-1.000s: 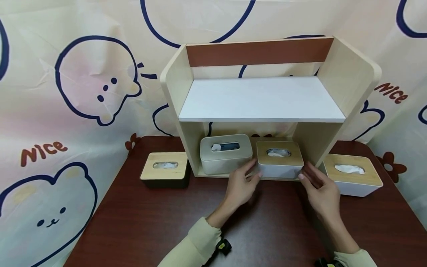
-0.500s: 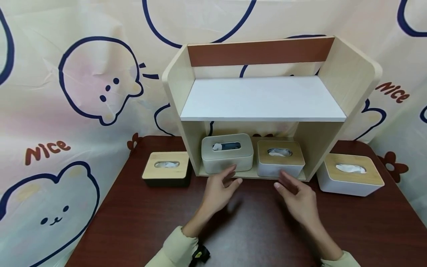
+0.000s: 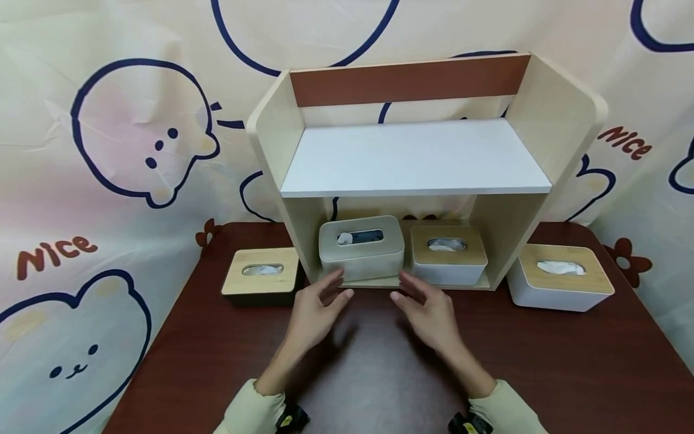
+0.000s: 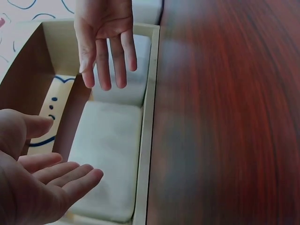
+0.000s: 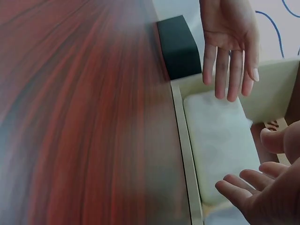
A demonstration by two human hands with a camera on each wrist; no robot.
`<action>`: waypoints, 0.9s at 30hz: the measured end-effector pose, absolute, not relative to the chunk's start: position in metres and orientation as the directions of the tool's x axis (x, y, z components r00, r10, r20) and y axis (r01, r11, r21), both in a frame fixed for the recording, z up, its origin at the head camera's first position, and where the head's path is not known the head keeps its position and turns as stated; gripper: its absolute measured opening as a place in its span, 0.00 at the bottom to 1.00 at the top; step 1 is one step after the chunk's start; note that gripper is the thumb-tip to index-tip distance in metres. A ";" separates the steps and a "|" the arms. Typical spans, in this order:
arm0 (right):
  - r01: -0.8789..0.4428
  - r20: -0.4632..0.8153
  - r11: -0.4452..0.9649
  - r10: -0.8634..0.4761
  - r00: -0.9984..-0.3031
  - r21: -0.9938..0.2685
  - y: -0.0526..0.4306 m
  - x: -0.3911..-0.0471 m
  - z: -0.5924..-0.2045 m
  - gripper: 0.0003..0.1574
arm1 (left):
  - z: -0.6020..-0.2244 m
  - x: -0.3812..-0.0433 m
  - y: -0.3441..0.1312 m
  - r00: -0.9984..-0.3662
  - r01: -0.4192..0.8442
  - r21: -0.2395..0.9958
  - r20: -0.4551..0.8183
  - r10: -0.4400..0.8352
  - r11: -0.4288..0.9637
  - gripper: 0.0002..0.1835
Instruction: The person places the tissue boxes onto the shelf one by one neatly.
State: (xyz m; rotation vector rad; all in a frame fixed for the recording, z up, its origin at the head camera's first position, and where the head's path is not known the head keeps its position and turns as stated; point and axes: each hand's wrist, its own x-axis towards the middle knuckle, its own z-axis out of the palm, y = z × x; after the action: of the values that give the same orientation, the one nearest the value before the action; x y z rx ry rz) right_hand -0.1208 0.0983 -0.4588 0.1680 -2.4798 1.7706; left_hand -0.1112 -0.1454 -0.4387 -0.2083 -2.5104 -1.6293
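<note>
Currently left hand and right hand empty, fingers extended, thumbs apart; grey tissue box and wood-lidded tissue box sit slot-side up, likely for access, low in shelf unit.

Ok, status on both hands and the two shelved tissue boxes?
Left hand and right hand holding nothing. Grey tissue box and wood-topped tissue box side by side in lower compartment. No obstacle seen between hands and boxes.
</note>
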 end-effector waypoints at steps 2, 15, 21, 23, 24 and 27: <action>-0.142 0.129 0.272 -0.064 -0.990 -0.952 0.086 -0.122 -0.459 0.32 | -0.436 -0.109 -0.155 -0.983 0.176 0.899 0.182 0.023 0.402 0.27; -0.156 0.122 0.167 -0.198 -0.973 -0.974 0.026 -0.121 -0.459 0.34 | -0.423 -0.101 -0.216 -0.985 0.086 0.913 0.140 -0.106 0.399 0.28; -0.182 0.139 0.138 -0.273 -0.952 -0.974 0.001 -0.121 -0.464 0.34 | -0.415 -0.101 -0.251 -0.959 0.065 0.907 0.172 -0.224 0.417 0.30; -0.182 0.138 0.128 -0.297 -0.945 -0.975 -0.006 -0.121 -0.465 0.35 | -0.415 -0.100 -0.263 -0.943 0.052 0.890 0.193 -0.272 0.452 0.30; -0.181 0.136 0.120 -0.309 -0.941 -0.976 -0.010 -0.121 -0.465 0.35 | -0.416 -0.099 -0.269 -0.933 0.041 0.881 0.202 -0.298 0.471 0.30; -0.174 0.130 0.105 -0.337 -0.933 -0.979 -0.021 -0.121 -0.467 0.36 | -0.418 -0.095 -0.287 -0.908 -0.009 0.856 0.209 -0.362 0.517 0.31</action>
State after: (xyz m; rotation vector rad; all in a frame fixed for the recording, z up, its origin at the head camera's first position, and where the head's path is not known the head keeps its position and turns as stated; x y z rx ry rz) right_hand -0.1210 -0.0212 -0.4667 0.5644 -2.4253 2.1155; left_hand -0.0951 -0.2870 -0.4176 0.3079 -2.3998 -1.3516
